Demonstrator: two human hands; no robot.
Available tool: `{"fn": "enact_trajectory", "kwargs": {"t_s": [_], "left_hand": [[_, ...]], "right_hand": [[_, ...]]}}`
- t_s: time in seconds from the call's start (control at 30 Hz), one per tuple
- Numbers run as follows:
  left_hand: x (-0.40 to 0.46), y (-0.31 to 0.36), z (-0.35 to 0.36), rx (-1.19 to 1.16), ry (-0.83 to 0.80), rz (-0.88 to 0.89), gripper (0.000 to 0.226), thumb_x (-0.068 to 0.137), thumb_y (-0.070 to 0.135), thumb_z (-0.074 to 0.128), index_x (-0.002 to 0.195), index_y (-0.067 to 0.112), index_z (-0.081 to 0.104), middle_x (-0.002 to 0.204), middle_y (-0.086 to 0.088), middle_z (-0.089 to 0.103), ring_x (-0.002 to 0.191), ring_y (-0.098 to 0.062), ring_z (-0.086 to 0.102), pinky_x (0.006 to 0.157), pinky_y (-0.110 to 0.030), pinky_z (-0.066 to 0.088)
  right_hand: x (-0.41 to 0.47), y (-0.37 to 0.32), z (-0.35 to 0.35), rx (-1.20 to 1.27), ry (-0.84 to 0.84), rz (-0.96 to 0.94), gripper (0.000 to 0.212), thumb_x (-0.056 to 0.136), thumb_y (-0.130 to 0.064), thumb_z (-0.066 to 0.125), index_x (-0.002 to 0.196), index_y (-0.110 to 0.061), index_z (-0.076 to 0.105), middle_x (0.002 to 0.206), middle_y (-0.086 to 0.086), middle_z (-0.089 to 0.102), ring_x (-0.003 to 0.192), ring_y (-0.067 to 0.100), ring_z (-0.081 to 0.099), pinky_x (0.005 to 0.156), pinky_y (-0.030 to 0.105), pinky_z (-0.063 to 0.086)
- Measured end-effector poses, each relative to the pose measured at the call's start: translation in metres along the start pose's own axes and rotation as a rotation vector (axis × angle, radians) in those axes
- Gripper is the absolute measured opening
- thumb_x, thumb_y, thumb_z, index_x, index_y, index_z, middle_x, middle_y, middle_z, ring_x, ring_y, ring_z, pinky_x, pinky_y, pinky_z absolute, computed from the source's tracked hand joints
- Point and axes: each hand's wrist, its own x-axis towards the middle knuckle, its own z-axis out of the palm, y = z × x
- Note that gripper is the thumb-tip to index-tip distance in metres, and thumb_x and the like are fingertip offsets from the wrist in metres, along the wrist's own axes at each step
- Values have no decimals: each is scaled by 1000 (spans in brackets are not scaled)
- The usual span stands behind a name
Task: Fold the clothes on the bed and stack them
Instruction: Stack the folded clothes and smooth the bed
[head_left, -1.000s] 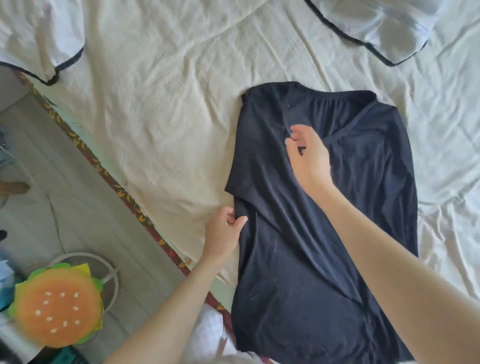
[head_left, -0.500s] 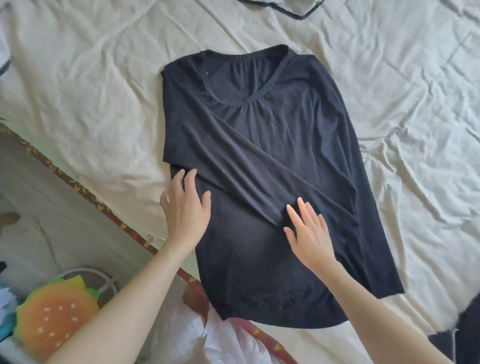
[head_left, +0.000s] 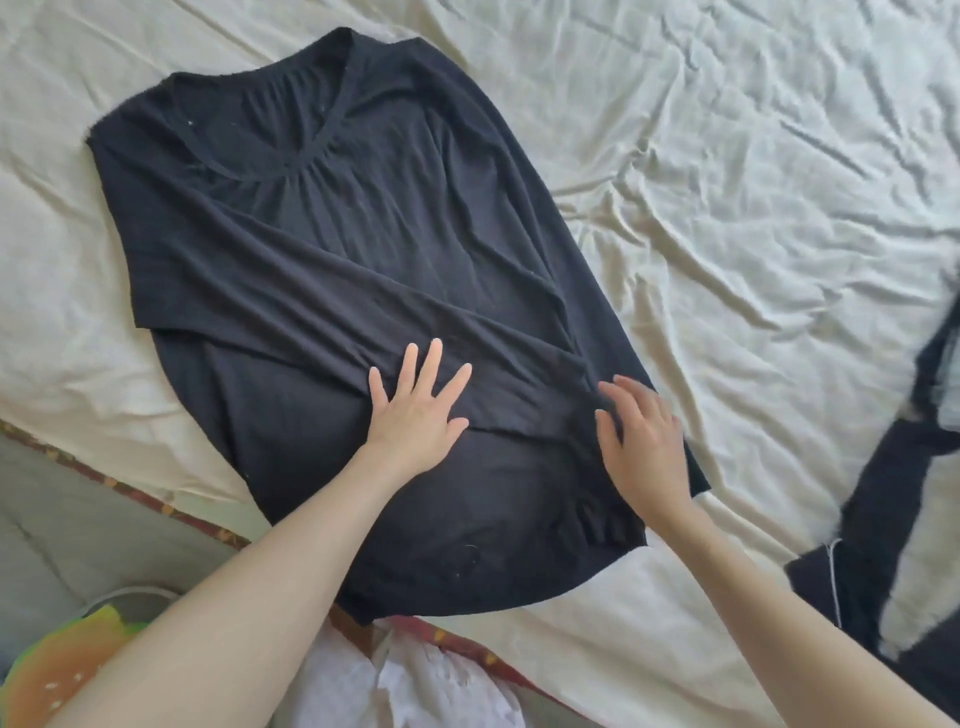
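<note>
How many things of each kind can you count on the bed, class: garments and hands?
Garments: 2, the black top spread flat and a black-and-white garment at the right edge
Hands: 2, the left hand flat on the top and the right hand on its folded sleeve
Total: 4

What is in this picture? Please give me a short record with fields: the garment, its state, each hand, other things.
garment: black long-sleeved top, lying flat on the cream bed sheet, neckline away from the person
state: one sleeve folded across the body; not yet folded into a bundle
left hand: left hand lies flat on the folded sleeve, fingers straight and spread
right hand: right hand rests near the top's right edge, fingers relaxed, gripping nothing
other things: dark garment at the right edge; burger-shaped cushion on the floor
</note>
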Motion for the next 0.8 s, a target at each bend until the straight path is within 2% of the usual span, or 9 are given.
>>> {"fn": "enact_trajectory", "kwargs": {"t_s": [0.07,0.13,0.27,0.37,0.47,0.53,0.6,0.7,0.8], "left_hand": [[2,2,1,3,-43,-21,62,100,46,31,150,36,-3,156,-1,-26,143,-27,-23,110,-63,-1],[5,1,-1,0,-77,-33,60,100,46,30,149,38,-3,156,1,-26,143,-25,-23,110,-63,0],[12,-4,-10,-47,-170,-50,57,100,44,31,149,42,1,156,6,-23,144,-21,-19,112,-61,5],[14,-2,-21,-168,-194,-73,54,100,39,36,148,42,14,158,9,-16,145,-18,-15,111,-61,5],[9,2,-38,-435,-139,-136,43,99,33,41,142,33,38,159,7,6,146,-15,3,116,-52,8],[6,5,-55,-679,-35,-199,34,99,27,44,132,26,52,152,4,33,139,-14,29,113,-35,22],[6,14,-81,-915,57,-273,30,99,21,44,126,21,57,137,0,53,120,-13,49,98,-26,36],[17,29,-131,-1392,61,-296,28,100,23,44,125,14,54,126,-8,59,104,-17,60,88,-35,48],[27,38,-173,-1648,-52,-154,37,96,40,51,123,16,49,120,-8,61,105,-21,64,84,-42,55]], "right_hand": [[17,13,-7,81,-18,197,45,94,-22,55,135,-6,46,134,11,52,123,32,47,102,46,38],[37,25,-10,187,-109,332,48,94,-29,55,135,-8,42,119,8,55,114,30,50,93,41,42],[70,37,-5,215,-265,422,26,94,-29,53,89,-5,58,74,0,54,79,28,55,58,31,34],[85,36,-16,436,-144,486,30,96,-28,46,70,-14,44,64,-3,44,62,18,43,51,29,28],[99,29,-52,666,121,504,23,95,-30,47,77,-15,47,69,-7,45,64,10,43,58,25,34],[106,19,-83,686,275,423,18,94,-28,51,84,-13,53,70,-12,49,66,4,48,64,24,37],[105,3,-110,727,344,273,11,92,-22,56,87,-13,57,67,-15,55,63,-1,56,63,20,44],[87,-28,-127,555,332,-72,9,91,-13,60,93,-8,67,71,0,67,64,20,66,61,36,54],[62,-62,-108,241,321,-388,15,85,-9,63,93,-7,74,82,7,71,72,29,68,61,37,55]]}}
